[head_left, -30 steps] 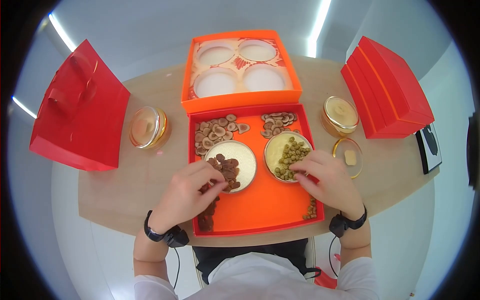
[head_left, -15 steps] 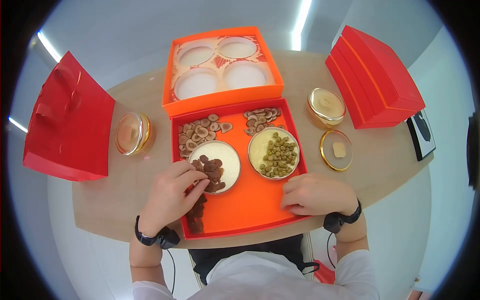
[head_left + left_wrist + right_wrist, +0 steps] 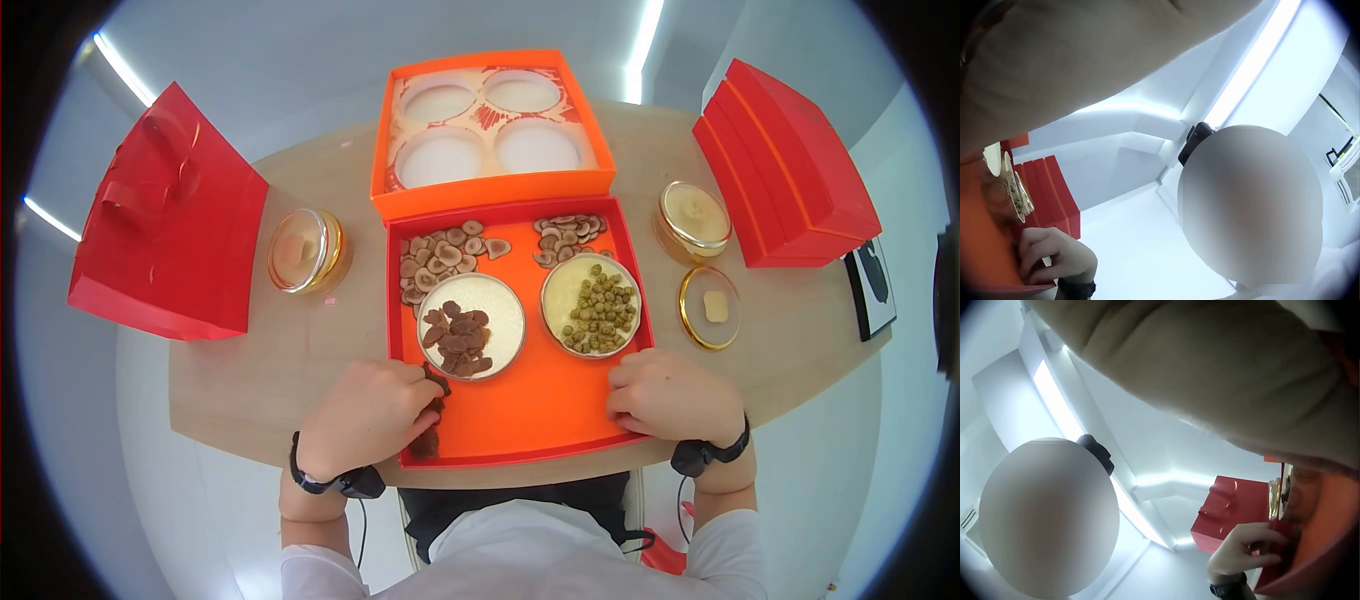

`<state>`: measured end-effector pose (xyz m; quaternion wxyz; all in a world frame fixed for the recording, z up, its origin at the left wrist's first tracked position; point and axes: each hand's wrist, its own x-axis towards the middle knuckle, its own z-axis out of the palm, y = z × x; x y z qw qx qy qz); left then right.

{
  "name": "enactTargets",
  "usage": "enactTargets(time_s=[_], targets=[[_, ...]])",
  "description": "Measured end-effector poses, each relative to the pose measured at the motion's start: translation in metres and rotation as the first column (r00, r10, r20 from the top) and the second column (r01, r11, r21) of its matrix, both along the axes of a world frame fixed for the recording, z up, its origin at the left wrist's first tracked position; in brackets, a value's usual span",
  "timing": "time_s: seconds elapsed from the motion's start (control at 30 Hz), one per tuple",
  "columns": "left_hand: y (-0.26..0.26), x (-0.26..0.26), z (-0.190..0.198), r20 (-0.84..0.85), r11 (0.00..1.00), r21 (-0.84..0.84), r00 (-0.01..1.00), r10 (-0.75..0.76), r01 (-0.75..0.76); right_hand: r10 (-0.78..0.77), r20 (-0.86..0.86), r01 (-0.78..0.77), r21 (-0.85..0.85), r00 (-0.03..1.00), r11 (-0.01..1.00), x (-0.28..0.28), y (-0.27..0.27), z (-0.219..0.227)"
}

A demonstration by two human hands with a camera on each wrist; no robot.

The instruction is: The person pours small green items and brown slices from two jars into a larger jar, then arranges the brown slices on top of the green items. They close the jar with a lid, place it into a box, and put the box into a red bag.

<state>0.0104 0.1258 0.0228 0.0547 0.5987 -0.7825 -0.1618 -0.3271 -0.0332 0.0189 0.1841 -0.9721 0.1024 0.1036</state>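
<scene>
In the head view a red-rimmed orange tray (image 3: pixel 520 415) lies in front of me. My left hand (image 3: pixel 372 410) bends its fingers into the dark brown dried pieces (image 3: pixel 426 440) along the left wall. Up from it, a round cream dish (image 3: pixel 503 320) carries more dark brown pieces (image 3: pixel 457 340). By the tray's right wall my right hand (image 3: pixel 678 398) has its fingers curled down inside the corner, covering whatever lies there. Above that hand stands a second cream dish (image 3: pixel 562 287) with small green knobbly pieces (image 3: pixel 603 308). I cannot tell what either hand's fingertips hold.
Tan dried slices (image 3: pixel 440 258) fill the tray's far left corner, others (image 3: pixel 568 237) the far right. Behind stands an orange box (image 3: pixel 495 195) with round wells. Gold-rimmed jars (image 3: pixel 305 250), a loose lid (image 3: pixel 710 308), a red bag (image 3: pixel 175 230) and red boxes (image 3: pixel 800 180) flank the tray.
My left hand has gone from the left dish down to the dark pieces at the tray's left wall. My right hand has withdrawn from the green pieces to the near right corner.
</scene>
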Motion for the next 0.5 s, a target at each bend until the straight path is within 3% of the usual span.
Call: enactTargets(time_s=[0.23,0.5], targets=[[-0.002,0.002,-0.007,0.163,0.996,0.017,0.983,0.083,-0.087,-0.033,0.013,0.033,-0.013,0.999,0.999,0.005,0.001,-0.004],[-0.004,0.001,-0.012,0.163,0.999,0.002,0.985,0.046,-0.047,-0.043,0.03,0.042,0.026,0.999,0.999,0.005,0.0,-0.004]])
